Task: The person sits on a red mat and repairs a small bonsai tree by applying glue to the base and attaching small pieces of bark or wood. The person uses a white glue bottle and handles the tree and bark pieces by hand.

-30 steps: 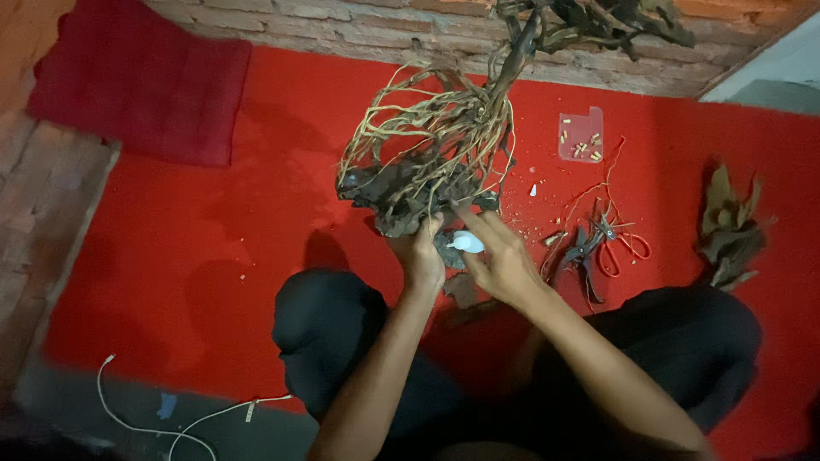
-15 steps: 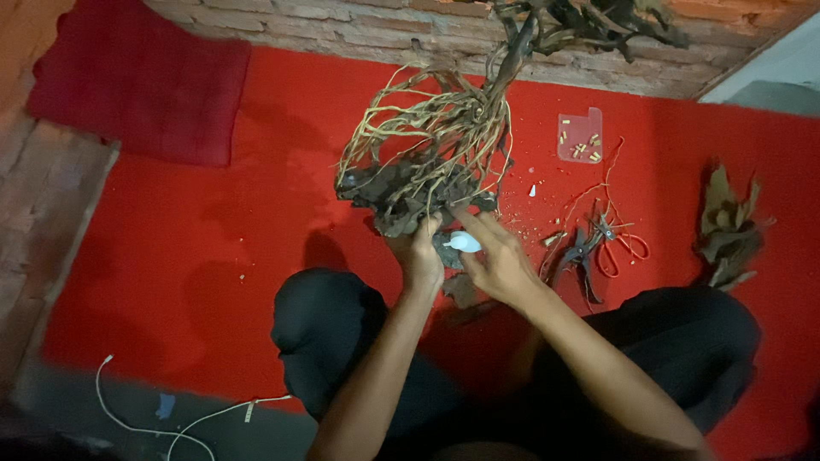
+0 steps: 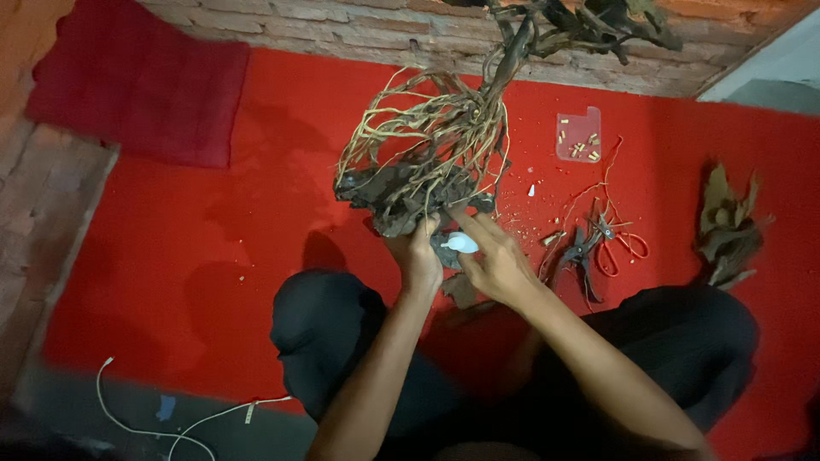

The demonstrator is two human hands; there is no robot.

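The left hand (image 3: 416, 256) is clamping the tangled brown root-and-driftwood piece (image 3: 427, 162) from below, steadying it, while the right hand (image 3: 495, 260) is pinching a small white squeeze bottle (image 3: 462, 243) against its base.

I cannot see the small white bottle (image 3: 462, 243) fully; my right hand (image 3: 500, 265) covers its body. The driftwood branch (image 3: 589, 21) is cut off by the top edge.

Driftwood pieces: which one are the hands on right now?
The big rooty driftwood cluster in the middle: the left hand grips its base and the right hand holds a small white bottle against it. The flat brown piece lies apart, far right, untouched.
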